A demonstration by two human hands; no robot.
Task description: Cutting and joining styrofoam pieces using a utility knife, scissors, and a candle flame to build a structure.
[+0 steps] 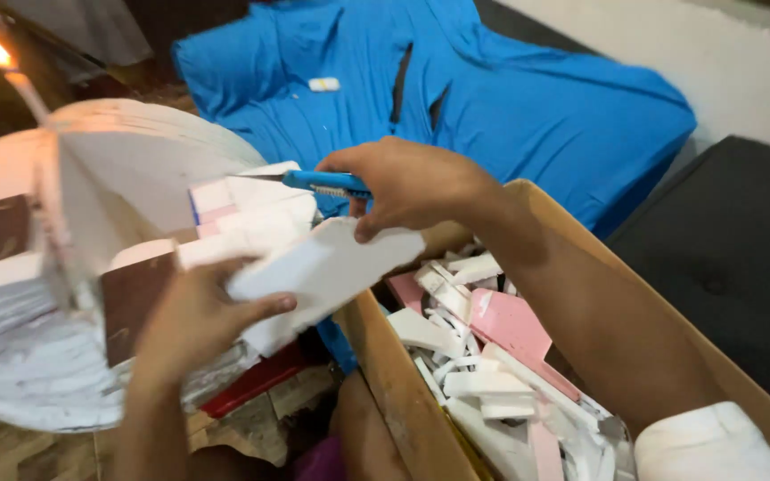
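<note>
We hold a white foam piece (318,272) up between both hands, above the near left edge of a cardboard box (398,383), so that whatever comes off it would fall toward the box. Our left hand (193,325) grips it from below, thumb pressed on its underside, to steady it. Our right hand (403,183) is clenched around a blue utility knife (323,184) while its thumb rests on the top edge of the foam; the blade points left, away from the fingers. The box is partly filled with white and pink foam scraps (483,356). Just left of the hands stands a stack of white foam sheets (126,169), close enough to reach. A blue cloth (510,98) lies spread behind, with a small white scrap on it. A lit candle (20,80) burns at the far left.
</note>
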